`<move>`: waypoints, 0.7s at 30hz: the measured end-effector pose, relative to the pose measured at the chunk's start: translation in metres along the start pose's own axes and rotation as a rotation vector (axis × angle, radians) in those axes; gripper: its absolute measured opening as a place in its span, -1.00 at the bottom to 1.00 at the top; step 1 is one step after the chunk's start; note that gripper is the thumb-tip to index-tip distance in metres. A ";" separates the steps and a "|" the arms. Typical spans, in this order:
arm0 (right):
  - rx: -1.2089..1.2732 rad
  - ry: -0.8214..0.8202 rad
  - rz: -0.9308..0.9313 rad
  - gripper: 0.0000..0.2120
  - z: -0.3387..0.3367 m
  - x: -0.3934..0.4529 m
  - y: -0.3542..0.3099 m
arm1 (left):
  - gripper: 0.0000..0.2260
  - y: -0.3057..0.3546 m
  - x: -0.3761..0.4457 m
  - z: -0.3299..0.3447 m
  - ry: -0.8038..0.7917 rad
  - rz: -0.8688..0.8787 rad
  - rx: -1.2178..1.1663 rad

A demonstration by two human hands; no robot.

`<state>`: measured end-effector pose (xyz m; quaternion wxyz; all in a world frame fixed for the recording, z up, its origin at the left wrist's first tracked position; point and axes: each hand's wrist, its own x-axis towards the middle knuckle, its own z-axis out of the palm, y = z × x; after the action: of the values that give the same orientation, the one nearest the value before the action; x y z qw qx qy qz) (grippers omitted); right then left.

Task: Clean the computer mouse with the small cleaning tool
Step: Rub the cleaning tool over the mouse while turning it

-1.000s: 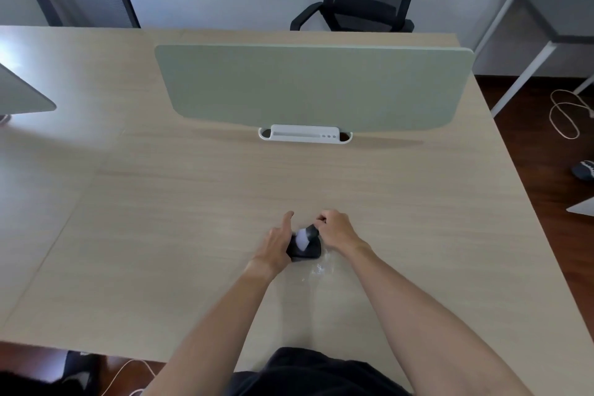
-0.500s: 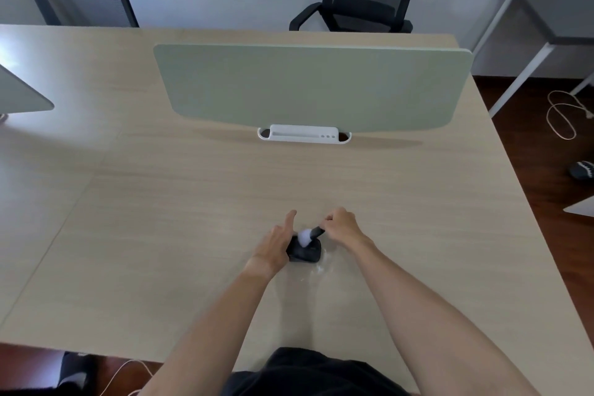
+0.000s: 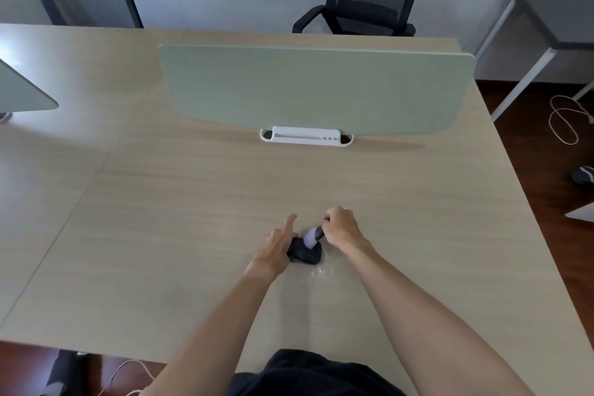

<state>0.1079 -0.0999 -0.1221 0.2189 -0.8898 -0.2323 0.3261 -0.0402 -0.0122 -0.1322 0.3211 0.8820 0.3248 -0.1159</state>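
Black mouse (image 3: pixel 304 252), pale-bristled brush (image 3: pixel 311 237) — light wood-grain desk (image 3: pixel 180 235), sage-green divider (image 3: pixel 315 90)

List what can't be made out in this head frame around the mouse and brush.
- Black computer mouse, head view: its left side is covered by the left hand, and buttons and wheel are too small to read.
- Small dark-handled brush with pale bristles: the handle is hidden inside the right hand.
- Whitish specks on the beige wooden desk near the mouse: too small to identify.
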 end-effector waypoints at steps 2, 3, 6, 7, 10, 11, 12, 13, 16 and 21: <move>-0.030 0.050 -0.021 -0.80 -0.005 0.002 -0.004 | -0.30 0.001 0.000 0.000 0.007 -0.003 0.008; 0.003 0.055 -0.037 -0.77 -0.005 0.004 -0.006 | -0.31 0.001 0.000 0.000 0.005 -0.005 0.013; 0.147 -0.025 -0.093 -0.75 0.002 0.000 -0.013 | -0.35 0.004 0.000 -0.002 -0.002 -0.033 0.018; 0.170 -0.054 -0.098 -0.75 0.005 -0.003 -0.012 | -0.34 0.003 0.000 -0.002 -0.003 -0.042 0.018; 0.178 -0.066 -0.012 -0.77 0.011 -0.004 -0.002 | -0.30 0.005 0.000 -0.004 -0.013 -0.050 0.023; 0.159 -0.050 0.017 -0.76 0.009 -0.003 0.002 | -0.30 0.005 0.000 -0.004 -0.013 -0.041 0.017; 0.115 -0.027 0.040 -0.76 0.005 -0.003 0.005 | -0.30 0.005 0.000 -0.005 -0.013 -0.031 0.008; 0.056 -0.007 0.054 -0.79 0.001 -0.003 0.007 | -0.29 0.005 0.000 -0.004 -0.009 -0.025 0.002; -0.058 0.033 0.002 -0.81 -0.009 -0.005 0.002 | -0.29 0.008 -0.001 -0.003 0.015 -0.062 -0.010; 0.182 -0.071 -0.130 -0.85 0.004 -0.011 -0.006 | -0.37 0.014 0.001 -0.002 0.068 -0.141 0.013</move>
<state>0.0963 -0.1005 -0.1166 0.3114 -0.8371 -0.2665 0.3622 -0.0302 -0.0185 -0.1245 0.2951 0.8624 0.3961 -0.1103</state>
